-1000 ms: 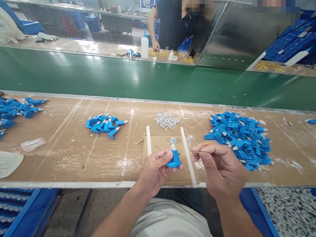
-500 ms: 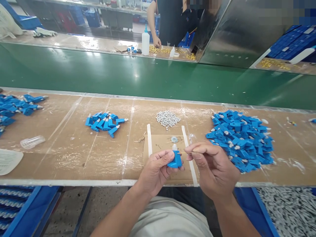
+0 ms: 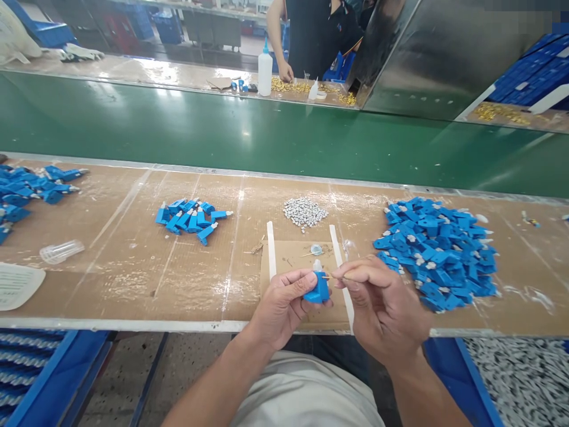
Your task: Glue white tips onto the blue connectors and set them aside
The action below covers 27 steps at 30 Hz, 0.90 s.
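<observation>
Between the thumb and fingers of my left hand (image 3: 284, 302) is a blue plastic part (image 3: 318, 288) with a whitish tip pointing up. My right hand (image 3: 384, 305) pinches a thin wooden stick (image 3: 331, 277), whose end meets the upper right side of the blue part. Just beyond my hands, a small round dish (image 3: 316, 249) with another thin stick by it lies on a cardboard sheet (image 3: 288, 255). Farther back sits a heap of small grey pieces (image 3: 304, 212).
A large pile of blue parts (image 3: 438, 252) lies right, a smaller pile (image 3: 191, 218) left. A clear plastic cup (image 3: 62, 252) lies on its side. Past the green belt (image 3: 200, 130), a person (image 3: 311, 41) works near a white bottle (image 3: 265, 72) and gold pieces. Blue crates (image 3: 66, 379) stand below.
My right hand has moved slightly left, bringing the stick closer into the blue part. My left hand still holds the part in about the same place. The view has shifted a little.
</observation>
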Each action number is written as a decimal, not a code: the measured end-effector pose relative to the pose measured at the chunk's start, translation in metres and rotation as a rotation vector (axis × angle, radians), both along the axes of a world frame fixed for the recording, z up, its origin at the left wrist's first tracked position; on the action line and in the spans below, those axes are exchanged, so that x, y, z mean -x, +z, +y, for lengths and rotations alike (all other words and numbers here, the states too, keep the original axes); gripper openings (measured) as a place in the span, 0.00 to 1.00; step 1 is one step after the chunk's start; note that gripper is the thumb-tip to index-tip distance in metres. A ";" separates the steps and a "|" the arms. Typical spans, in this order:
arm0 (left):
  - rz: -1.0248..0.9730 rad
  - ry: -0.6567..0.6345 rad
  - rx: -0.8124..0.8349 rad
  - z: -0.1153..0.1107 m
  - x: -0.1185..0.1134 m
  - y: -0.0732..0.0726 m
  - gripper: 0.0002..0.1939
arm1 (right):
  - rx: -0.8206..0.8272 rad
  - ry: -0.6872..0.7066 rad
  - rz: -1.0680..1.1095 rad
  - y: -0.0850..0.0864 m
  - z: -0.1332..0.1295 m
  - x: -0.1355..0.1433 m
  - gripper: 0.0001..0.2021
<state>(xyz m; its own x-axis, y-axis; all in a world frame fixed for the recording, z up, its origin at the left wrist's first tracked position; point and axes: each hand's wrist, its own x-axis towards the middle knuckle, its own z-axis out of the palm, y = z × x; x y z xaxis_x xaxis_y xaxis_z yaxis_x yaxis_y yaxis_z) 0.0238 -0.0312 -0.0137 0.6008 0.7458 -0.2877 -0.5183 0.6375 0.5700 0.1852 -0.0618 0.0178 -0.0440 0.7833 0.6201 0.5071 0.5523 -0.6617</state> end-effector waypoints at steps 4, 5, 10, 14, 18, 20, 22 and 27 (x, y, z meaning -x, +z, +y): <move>-0.034 0.004 0.052 0.000 0.003 -0.002 0.12 | 0.074 -0.007 0.147 0.002 -0.003 0.004 0.10; -0.045 0.002 0.074 0.000 0.005 -0.002 0.12 | 0.098 -0.021 0.229 0.003 -0.003 0.004 0.09; -0.112 -0.030 0.143 0.003 0.010 -0.004 0.14 | 0.185 -0.051 0.638 0.007 -0.006 -0.005 0.06; -0.147 -0.043 0.132 0.004 0.013 -0.006 0.15 | 0.261 -0.101 0.694 -0.009 -0.012 -0.020 0.03; -0.133 -0.046 0.113 0.003 0.014 -0.008 0.14 | 0.355 -0.182 0.544 -0.028 -0.019 -0.029 0.02; -0.127 -0.053 0.116 0.003 0.014 -0.009 0.15 | 0.376 -0.204 0.448 -0.033 -0.022 -0.029 0.03; -0.123 -0.056 0.125 0.003 0.014 -0.010 0.15 | 0.382 -0.206 0.364 -0.034 -0.022 -0.027 0.04; -0.055 -0.021 0.133 0.005 0.016 -0.011 0.15 | 0.383 -0.217 0.170 -0.037 -0.018 -0.022 0.05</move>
